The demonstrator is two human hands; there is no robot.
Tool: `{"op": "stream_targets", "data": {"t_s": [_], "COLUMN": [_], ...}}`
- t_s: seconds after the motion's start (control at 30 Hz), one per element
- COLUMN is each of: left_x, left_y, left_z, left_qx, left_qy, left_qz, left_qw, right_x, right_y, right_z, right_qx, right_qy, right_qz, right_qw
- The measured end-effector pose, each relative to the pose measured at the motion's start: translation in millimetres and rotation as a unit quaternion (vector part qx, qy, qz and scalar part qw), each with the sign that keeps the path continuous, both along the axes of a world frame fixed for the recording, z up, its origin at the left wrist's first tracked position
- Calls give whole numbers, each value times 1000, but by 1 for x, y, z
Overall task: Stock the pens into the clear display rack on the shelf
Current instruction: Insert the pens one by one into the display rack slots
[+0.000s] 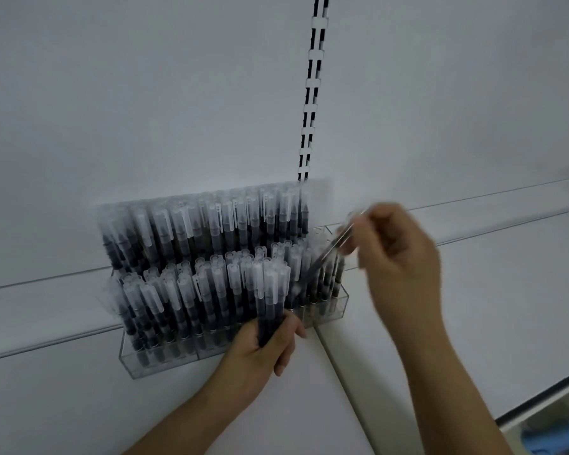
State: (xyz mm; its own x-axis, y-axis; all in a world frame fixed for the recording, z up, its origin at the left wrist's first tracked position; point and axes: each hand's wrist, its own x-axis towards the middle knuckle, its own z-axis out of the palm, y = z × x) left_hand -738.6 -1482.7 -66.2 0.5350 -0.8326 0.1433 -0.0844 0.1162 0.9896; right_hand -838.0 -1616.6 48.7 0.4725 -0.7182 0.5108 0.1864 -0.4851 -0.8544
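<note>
- My left hand [263, 348] is nearest, low in the middle, fingers wrapped tight around a small bundle of pens [270, 302] that I hold upright, dark barrels in my fist and clear caps pointing up.
- That bundle stands just in front of the clear display rack [165, 357], overlapping its front row near the right of centre.
- The white shelf [79, 405] lies under my left forearm; a seam between two shelf panels runs from the rack's right end toward the near right.
- At the near right corner, below the shelf edge, something blue [552, 436] shows, too blurred to tell what it is.
- My right hand [398, 254] is raised to the right of the rack, fingertips pinched together on a single pen [334, 246]. The pen slants down and left, its lower end among the pens at the rack's right end. Motion blur hides whether it touches them.
- The rack sits on the shelf against the back wall and is stepped: a front row of pens [184, 300] and a higher rear row [211, 224], both packed with capped pens standing upright or slightly tilted.
- The compartments at the right end look less full than the others.
- Farthest, the white back wall [145, 93] rises behind the rack, with a slotted shelving upright [312, 93] running up from the rack's right rear corner.
</note>
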Motion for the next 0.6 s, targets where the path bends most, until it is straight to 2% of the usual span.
{"op": "stream_targets", "data": {"t_s": [0.07, 0.13, 0.33, 0.43, 0.6], "left_x": [1, 3, 4, 3, 2], "left_y": [-1, -2, -4, -3, -4], "left_z": [-2, -4, -8, -7, -5], "left_qx": [-3, -3, -6, 1, 8], "left_qy": [16, 28, 27, 28, 20], "left_qz": [2, 8, 12, 11, 9], "left_qw": [1000, 1000, 1000, 1000, 1000], "right_x": [0, 5, 39, 49, 60], "right_y": [-14, -25, -47, -50, -59], "right_z": [22, 36, 19, 14, 21], "right_qx": [13, -3, -56, -85, -194], "right_qy": [-95, -120, 27, 71, 162], "right_qz": [-55, -96, -58, -42, -13], "right_qw": [994, 988, 996, 993, 967]}}
